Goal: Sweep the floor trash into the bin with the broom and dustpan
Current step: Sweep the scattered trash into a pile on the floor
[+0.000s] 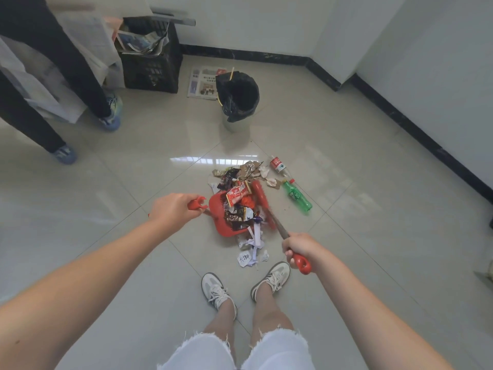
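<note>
A red dustpan (217, 209) rests on the tiled floor, half filled with wrappers (237, 206). My left hand (174, 210) grips its red handle from the left. My right hand (301, 251) holds the red-ended handle of the broom, whose red head (262, 200) stands against the pan's right side among the trash. White paper scraps (253, 247) lie just in front of the pan. Brown scraps (250, 169), a green bottle (296, 196) and a red-labelled bottle (278, 164) lie beyond. The bin (237, 98), lined with a black bag, stands further back.
Another person's legs and blue shoes (110, 113) stand at the left. A black crate (150, 62) of papers sits by the far wall, with a newspaper (202, 82) beside the bin. My own feet (270, 279) are just behind the paper scraps. Walls with a black skirting close the right side.
</note>
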A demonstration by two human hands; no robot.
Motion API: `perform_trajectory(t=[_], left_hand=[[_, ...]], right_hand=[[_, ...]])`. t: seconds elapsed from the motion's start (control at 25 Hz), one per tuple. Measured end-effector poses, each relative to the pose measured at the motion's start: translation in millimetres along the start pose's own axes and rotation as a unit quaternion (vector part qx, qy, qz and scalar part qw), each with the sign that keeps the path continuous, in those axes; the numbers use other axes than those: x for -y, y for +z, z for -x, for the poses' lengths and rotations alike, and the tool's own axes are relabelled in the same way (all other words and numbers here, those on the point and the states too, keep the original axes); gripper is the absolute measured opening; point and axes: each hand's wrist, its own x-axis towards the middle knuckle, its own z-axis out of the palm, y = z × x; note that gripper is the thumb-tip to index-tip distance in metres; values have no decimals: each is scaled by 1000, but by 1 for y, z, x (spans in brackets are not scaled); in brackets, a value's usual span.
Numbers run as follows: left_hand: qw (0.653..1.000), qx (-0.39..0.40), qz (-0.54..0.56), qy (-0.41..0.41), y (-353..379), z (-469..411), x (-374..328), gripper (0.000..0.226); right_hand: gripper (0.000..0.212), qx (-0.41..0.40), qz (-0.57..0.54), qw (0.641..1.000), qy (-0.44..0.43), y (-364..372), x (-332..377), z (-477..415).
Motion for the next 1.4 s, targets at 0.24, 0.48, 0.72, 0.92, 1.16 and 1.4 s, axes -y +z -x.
perform_trajectory(t=[0.24, 0.48, 0.72, 0.92, 1.16, 1.4], left_hand=[[996, -22, -63, 55, -34, 10, -15, 26], [996, -64, -45, 49, -94, 21, -23, 26], [993, -92, -30, 74, -156, 14, -57, 25], [986, -108, -37, 119, -194, -10, -101, 40], [982, -135, -60, 118, -195, -38, -132, 42], [989, -128, -55, 57, -174, -58, -164, 30]], right_hand=[[59, 16, 14, 1000, 18, -45, -1, 23], [64, -11, 9, 1000, -23, -95, 11, 51], [59, -58, -13, 996, -67, -126, 51, 70], [36, -59, -7, 995, -83, -145, 94, 73], [33, -24, -3, 997, -76, -178, 116, 48], [30, 17, 29, 999, -25, -247, 152, 16]])
